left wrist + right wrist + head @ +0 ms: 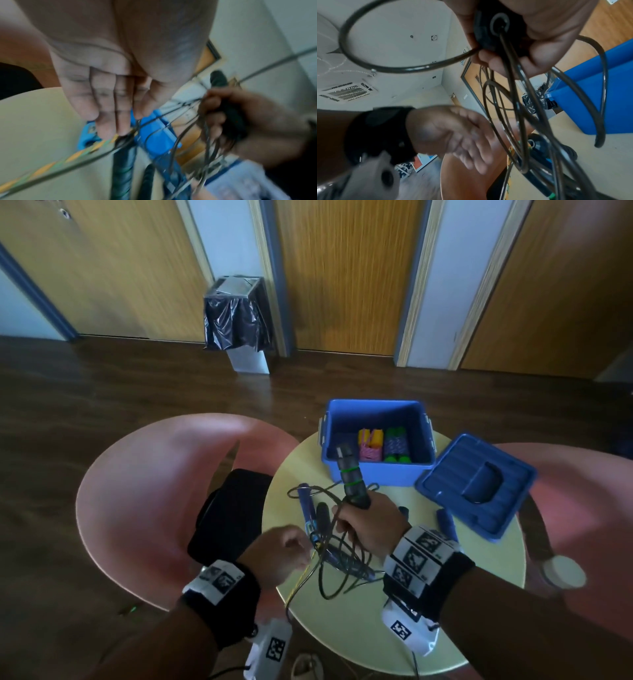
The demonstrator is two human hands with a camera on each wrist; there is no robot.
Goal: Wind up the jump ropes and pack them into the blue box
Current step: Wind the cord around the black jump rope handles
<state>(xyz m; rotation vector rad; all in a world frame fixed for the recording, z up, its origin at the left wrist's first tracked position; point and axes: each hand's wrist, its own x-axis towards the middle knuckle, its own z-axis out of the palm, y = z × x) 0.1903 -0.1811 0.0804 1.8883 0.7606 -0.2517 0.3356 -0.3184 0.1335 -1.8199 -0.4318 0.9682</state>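
- Our right hand [371, 529] is wrapped round the black rope handle [351, 477] — just in front of the blue box [376, 470].
- Left hand [279, 553] loose, fingers relaxed by the cord [337, 573].
- Those loops could snag the other ropes — tangle city.

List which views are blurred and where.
Head view: motion smear on the doors, left hand soft; blue box fairly sharp. Left wrist view: heavily blurred throughout, ropes streaked. Right wrist view: black rope in the right hand fairly crisp, the other hand's fingers smeared.
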